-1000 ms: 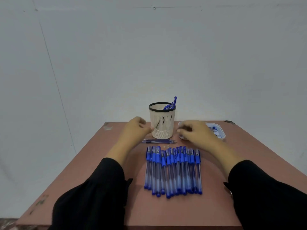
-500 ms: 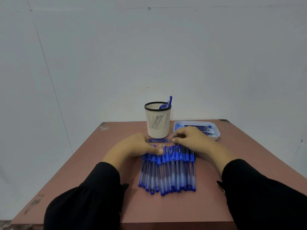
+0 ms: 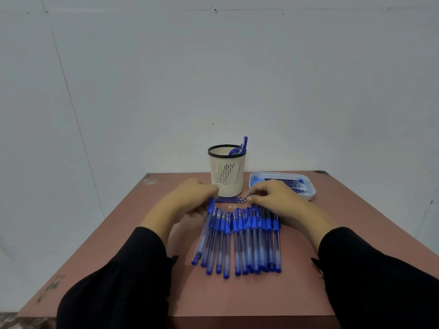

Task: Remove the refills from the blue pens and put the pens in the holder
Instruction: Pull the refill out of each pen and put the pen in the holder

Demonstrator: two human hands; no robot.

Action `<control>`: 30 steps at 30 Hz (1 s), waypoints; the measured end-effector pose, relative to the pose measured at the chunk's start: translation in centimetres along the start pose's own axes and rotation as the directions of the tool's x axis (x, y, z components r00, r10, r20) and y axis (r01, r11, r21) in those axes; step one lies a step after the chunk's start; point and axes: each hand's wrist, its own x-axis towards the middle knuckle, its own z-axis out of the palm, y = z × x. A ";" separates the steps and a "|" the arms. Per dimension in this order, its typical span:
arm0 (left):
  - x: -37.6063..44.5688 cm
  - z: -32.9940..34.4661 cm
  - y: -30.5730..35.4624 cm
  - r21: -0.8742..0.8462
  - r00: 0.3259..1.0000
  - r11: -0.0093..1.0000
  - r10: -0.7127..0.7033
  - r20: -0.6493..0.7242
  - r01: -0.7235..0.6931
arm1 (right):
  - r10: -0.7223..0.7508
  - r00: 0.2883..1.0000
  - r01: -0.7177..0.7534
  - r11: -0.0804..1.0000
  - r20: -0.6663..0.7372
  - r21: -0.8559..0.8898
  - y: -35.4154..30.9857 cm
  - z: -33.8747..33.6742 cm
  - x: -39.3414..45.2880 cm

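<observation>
Several blue pens [image 3: 247, 241] lie side by side on the reddish table [image 3: 133, 245]. My left hand [image 3: 187, 198] pinches the cap end of the leftmost pen [image 3: 204, 233], which slants away from the row. Over the row's far right end hovers my right hand [image 3: 273, 198], fingers loosely curled, fingertips touching the tips of a few loose refills [image 3: 229, 200]. Those refills lie crosswise in front of the cream mesh holder [image 3: 226, 174], which has blue pens [image 3: 241, 148] standing in it.
A white tray [image 3: 308, 194] with more refills and blue parts sits right of the holder. Tiny pale bits [image 3: 232, 206] lie between the refills and the pens. The table ends close behind the holder, against a white wall.
My left hand has moved left to the first pen and pulled its cap end out of the row. My right hand shifted slightly back, towards the refill tips.
</observation>
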 end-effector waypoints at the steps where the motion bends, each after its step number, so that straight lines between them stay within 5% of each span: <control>1: 0.0 -0.2 0.0 -0.070 1.000 0.998 -0.004 -0.025 0.002 | -0.004 1.000 0.004 1.000 -0.003 0.002 0.0 0.0 0.0; 7: 0.3 -0.5 -0.4 -0.256 0.995 0.962 0.091 -0.044 -0.099 | -0.002 0.998 0.006 0.997 -0.060 0.072 -0.3 0.1 -0.2; 10: 1.0 0.1 -0.8 0.149 0.958 0.960 0.257 -0.127 -0.237 | -0.034 0.991 0.050 0.991 -0.131 0.125 -0.7 0.1 -0.2; 13: 1.6 0.9 -1.1 0.541 0.903 0.802 0.396 -0.165 -0.252 | -0.063 0.984 0.097 0.974 -0.164 0.205 -1.2 0.0 -0.4; 22: 1.0 3.5 -0.7 0.723 0.766 0.584 0.631 -0.119 -0.369 | -0.143 0.978 0.182 0.939 -0.151 0.291 -2.6 -0.4 -1.4; 30: 1.2 3.5 -0.6 0.747 0.748 0.533 0.659 -0.071 -0.398 | -0.080 0.988 0.119 0.942 -0.134 0.313 -2.3 -0.9 -1.2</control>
